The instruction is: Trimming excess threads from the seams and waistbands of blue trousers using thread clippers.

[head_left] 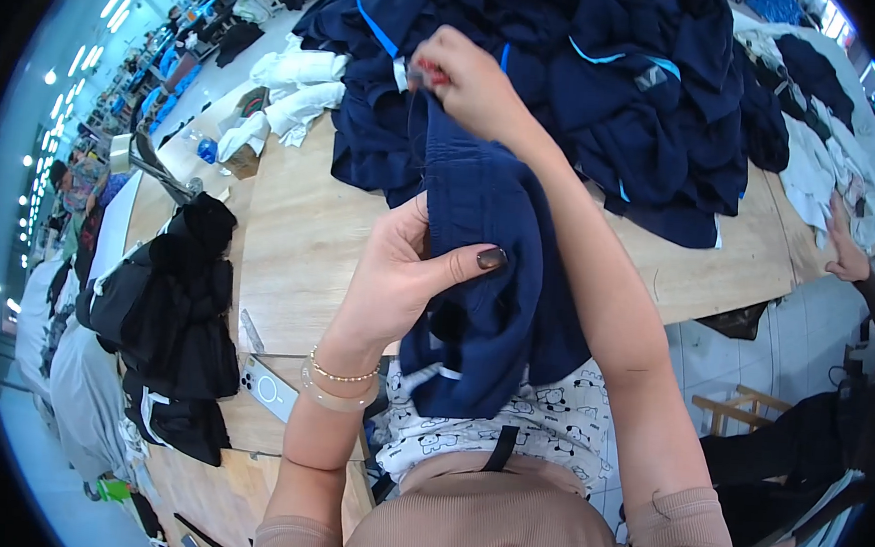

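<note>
A navy garment (505, 238) with a gathered elastic waistband hangs in front of me. My left hand (423, 263) grips it near the waistband, thumb laid across the cloth and the other fingers hidden behind. At the band's upper end my right hand (459, 79) is closed around a small red tool (432, 71), mostly covered by the fingers. Whether those fingers also pinch the cloth, I cannot tell. Loose dark threads dangle beside the waistband. Just beyond the right hand lies a large heap of navy garments (648, 106) with light blue trim.
The wooden table (295, 235) carries black garments (170, 307) and a phone (268, 389) on the left. White cloth (304, 85) lies farther back. Another person's hand (845, 243) rests near pale garments at the right, above a wooden stool (740, 404).
</note>
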Demonstrator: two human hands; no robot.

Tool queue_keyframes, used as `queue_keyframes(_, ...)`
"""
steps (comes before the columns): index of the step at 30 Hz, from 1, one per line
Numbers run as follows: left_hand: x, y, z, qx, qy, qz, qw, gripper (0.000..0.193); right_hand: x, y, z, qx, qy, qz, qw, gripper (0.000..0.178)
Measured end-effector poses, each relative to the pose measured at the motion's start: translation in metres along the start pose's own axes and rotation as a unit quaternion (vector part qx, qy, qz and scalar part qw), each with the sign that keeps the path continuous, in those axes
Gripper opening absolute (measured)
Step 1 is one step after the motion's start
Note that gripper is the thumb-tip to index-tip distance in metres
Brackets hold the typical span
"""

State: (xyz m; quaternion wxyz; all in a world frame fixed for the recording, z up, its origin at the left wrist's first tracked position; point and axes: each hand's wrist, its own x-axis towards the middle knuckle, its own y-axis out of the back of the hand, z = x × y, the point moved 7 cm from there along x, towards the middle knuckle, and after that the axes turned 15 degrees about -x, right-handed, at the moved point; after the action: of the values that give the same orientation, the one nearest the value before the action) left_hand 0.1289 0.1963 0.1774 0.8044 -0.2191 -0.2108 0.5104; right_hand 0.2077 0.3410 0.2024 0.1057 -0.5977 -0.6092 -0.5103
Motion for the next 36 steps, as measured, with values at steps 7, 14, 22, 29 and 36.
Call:
queue_keyframes(7,-0.042,0.073,-0.065,-0.006,0.074,0.135,0.988,0.033,-0.129,0.032,0.009,0.071,-0.234,-0.059,0.968,0.016)
queue_keyframes(14,-0.056,0.075,-0.107,0.058,0.138,0.134,0.980,0.031,-0.198,0.030,-0.044,0.082,-0.282,-0.105,0.950,0.044)
queue_keyframes(22,-0.058,0.070,-0.106,-0.008,0.114,0.111,0.987,0.030,-0.186,0.022,-0.046,0.044,-0.192,-0.030,0.980,0.017)
queue_keyframes(29,-0.067,0.083,-0.105,-0.041,0.099,0.150,0.983,0.025,-0.191,0.035,-0.020,0.192,-0.367,0.007,0.910,0.011)
queue_keyframes(36,-0.066,0.078,-0.109,-0.038,0.132,0.139,0.981,0.032,-0.196,0.011,-0.057,-0.004,-0.170,-0.077,0.982,0.025)
